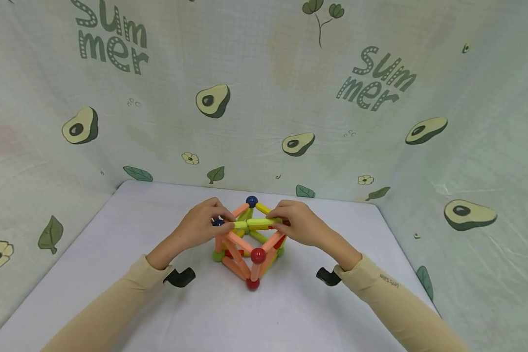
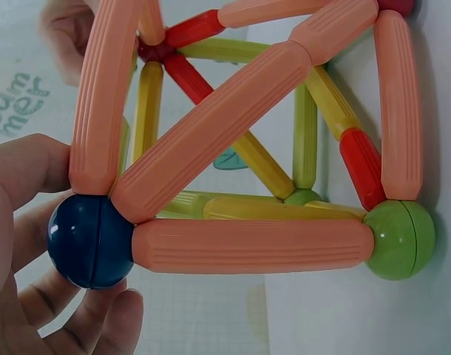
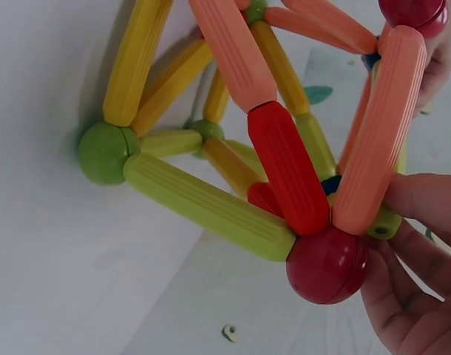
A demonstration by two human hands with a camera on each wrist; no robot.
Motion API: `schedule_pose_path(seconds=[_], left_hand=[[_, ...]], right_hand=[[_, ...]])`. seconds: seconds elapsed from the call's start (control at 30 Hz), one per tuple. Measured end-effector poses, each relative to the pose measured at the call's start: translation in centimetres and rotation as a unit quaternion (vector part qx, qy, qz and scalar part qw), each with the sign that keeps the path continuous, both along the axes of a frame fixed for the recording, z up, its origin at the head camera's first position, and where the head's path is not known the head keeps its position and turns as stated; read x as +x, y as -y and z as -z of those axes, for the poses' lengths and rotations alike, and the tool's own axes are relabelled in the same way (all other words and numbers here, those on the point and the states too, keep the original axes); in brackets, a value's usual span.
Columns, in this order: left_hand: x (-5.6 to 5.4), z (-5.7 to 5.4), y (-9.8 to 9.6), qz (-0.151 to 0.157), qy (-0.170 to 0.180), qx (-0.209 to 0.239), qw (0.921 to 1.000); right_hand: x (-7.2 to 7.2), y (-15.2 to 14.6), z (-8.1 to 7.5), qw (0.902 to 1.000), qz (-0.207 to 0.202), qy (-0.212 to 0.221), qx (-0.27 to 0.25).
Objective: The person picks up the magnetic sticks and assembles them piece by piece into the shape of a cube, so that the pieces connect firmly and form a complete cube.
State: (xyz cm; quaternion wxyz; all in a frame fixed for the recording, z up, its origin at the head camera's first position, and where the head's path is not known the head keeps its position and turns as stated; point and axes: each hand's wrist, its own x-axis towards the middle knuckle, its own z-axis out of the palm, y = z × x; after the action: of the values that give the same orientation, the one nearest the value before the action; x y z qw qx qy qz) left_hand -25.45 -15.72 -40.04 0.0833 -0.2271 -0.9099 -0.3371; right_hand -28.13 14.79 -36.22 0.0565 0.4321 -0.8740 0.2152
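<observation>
A frame of magnetic rods and balls stands on the table, its salmon rods [image 1: 241, 241] and red ball [image 1: 258, 255] facing me. Across its top runs a yellow-green rod [image 1: 264, 223] in two lengths. My left hand [image 1: 201, 222] pinches this rod's left part, while its other fingers lie around the dark blue ball [image 2: 91, 241]; in the left wrist view a salmon rod mostly hides the pinch. My right hand [image 1: 302, 222] grips the rod's right part. In the right wrist view the rod's end [image 3: 385, 224] shows between thumb and fingers, beside a red ball [image 3: 327, 268].
Another blue ball [image 1: 252, 201] tops the frame's far corner. Green balls [image 1: 218, 256] and a red ball [image 1: 253, 284] sit at its base on the white tabletop [image 1: 193, 322]. A printed cloth [image 1: 255, 63] hangs behind and at both sides.
</observation>
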Motion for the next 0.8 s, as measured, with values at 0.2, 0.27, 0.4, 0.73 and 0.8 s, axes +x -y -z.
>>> schedule_pose_path(seconds=[0.2,0.27,0.4,0.73,0.8], left_hand=[[0.0,0.0,0.1,0.002,-0.002,0.002,1.0000],[-0.1,0.0,0.0,0.003,-0.001,0.003,1.0000],[0.0,0.0,0.0,-0.002,0.002,-0.001,1.0000],[0.0,0.0,-0.1,-0.005,0.004,-0.004,1.0000],[0.0,0.1,0.0,-0.005,0.004,-0.003,1.0000]], right_hand=[[0.0,0.5,0.0,0.9998,0.010,-0.008,0.014],[0.0,0.7,0.0,0.9995,0.012,-0.013,0.026],[0.1,1.0,-0.2,0.9986,0.018,-0.021,0.046],[-0.3,-0.4,-0.7,0.9977,0.062,0.021,-0.013],[-0.3,-0.6,-0.7,0.9973,0.059,0.035,-0.025]])
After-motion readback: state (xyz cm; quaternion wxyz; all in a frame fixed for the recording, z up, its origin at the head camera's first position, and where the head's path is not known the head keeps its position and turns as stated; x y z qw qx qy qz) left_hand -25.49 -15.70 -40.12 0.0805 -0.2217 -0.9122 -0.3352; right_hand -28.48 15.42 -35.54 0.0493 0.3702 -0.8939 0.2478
